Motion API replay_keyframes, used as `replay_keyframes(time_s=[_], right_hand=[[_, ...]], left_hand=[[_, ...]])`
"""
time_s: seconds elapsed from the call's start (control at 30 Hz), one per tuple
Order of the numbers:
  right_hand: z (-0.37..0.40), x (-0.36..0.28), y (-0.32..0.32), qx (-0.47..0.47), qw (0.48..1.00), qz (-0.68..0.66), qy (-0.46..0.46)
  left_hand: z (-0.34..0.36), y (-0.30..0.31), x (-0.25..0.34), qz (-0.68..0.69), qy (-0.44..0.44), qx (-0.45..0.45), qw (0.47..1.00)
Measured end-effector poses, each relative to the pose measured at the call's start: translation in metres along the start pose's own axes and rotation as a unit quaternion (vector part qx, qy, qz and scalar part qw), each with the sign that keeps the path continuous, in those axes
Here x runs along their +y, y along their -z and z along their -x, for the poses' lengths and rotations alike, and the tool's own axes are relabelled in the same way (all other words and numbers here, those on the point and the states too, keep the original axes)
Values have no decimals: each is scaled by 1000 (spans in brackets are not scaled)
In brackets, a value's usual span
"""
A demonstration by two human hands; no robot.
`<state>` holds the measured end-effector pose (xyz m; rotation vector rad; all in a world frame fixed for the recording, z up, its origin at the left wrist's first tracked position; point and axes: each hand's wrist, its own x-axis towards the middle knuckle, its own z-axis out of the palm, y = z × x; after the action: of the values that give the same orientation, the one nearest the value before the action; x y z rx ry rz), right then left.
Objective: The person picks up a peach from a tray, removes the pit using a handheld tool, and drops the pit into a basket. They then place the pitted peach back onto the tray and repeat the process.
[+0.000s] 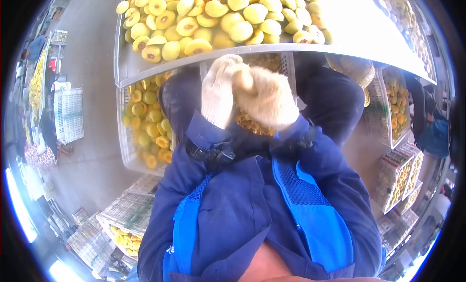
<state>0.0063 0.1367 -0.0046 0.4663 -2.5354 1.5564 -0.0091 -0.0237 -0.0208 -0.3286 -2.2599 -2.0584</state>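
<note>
In the head view my left hand (219, 90), in a pale knitted glove, is raised over my lap with its fingers curled inward. My right hand (266, 95), gloved too and blurred by motion, is closed and pressed against it. Whatever sits between the fingers is hidden; I cannot tell what it is. Just beyond my hands, halved yellow fruits (187, 27), some showing brown pits, are heaped on a metal-edged table (160, 71). Under my hands, between my knees, a crate (289, 71) holds small brownish-yellow pieces (255, 124).
At the left of my legs stands a crate (125, 153) of halved fruit. More fruit-filled crates (395, 177) are stacked to the right, others (124, 209) behind on the left. A white crate (69, 114) stands across the floor. People sit at both sides.
</note>
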Motion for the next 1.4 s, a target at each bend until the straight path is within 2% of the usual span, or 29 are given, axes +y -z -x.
replay_keyframes(time_s=[0.03, 0.1, 0.13, 0.17, 0.23, 0.3, 0.33, 0.43, 0.5, 0.6, 0.7, 0.8, 0.83, 0.93, 1.03, 1.13, 1.23, 1.3, 1.4], right_hand=[[7, -10, 0, -53, 996, 62, -23], [28, -21, 12, -80, 996, -1, -26], [32, -21, 13, -117, 979, -87, -143], [34, -27, 21, -110, 959, -151, -211], [32, -26, 16, -35, 948, -188, -255], [27, -33, 17, -33, 943, -183, -277], [26, -35, 15, -38, 934, -206, -289], [20, -34, 7, -39, 914, -257, -312], [20, -29, -2, -40, 907, -291, -303], [17, -40, -2, -77, 882, -293, -360], [19, -34, -4, -94, 868, -317, -370], [23, -31, -12, -70, 897, -275, -338], [23, -31, -11, -78, 896, -275, -341], [20, -36, -5, -98, 885, -281, -359], [20, -33, -1, -119, 874, -298, -365], [26, -19, 0, -149, 873, -315, -340], [24, -15, 1, -162, 866, -323, -346], [20, -19, 9, -182, 862, -325, -342], [23, -23, -4, -118, 909, -275, -291]], left_hand=[[0, 0, 1, 55, 36, -3, 998], [-2, 1, 2, 165, 108, 3, 980], [-10, 4, -1, 314, 177, 39, 932], [-16, 6, -3, 454, 241, 76, 855], [-15, 8, -4, 482, 213, 67, 847], [-15, 4, -5, 510, 187, 53, 838], [-13, 0, -15, 464, 148, 65, 871], [-9, 4, -3, 503, 185, 39, 843], [-8, 4, 0, 502, 183, 62, 843], [-5, 3, 0, 511, 178, 74, 838], [-2, 1, -3, 511, 168, 73, 840], [1, -2, -2, 523, 176, 80, 830], [2, -3, -1, 530, 182, 84, 824], [3, -10, 2, 449, 177, 117, 868], [4, -13, 9, 447, 196, 149, 860], [10, -12, 0, 414, 137, 127, 891], [11, -16, 0, 392, 115, 157, 899], [10, -20, -2, 340, 67, 161, 924], [8, -19, 6, 305, 100, 157, 934]])
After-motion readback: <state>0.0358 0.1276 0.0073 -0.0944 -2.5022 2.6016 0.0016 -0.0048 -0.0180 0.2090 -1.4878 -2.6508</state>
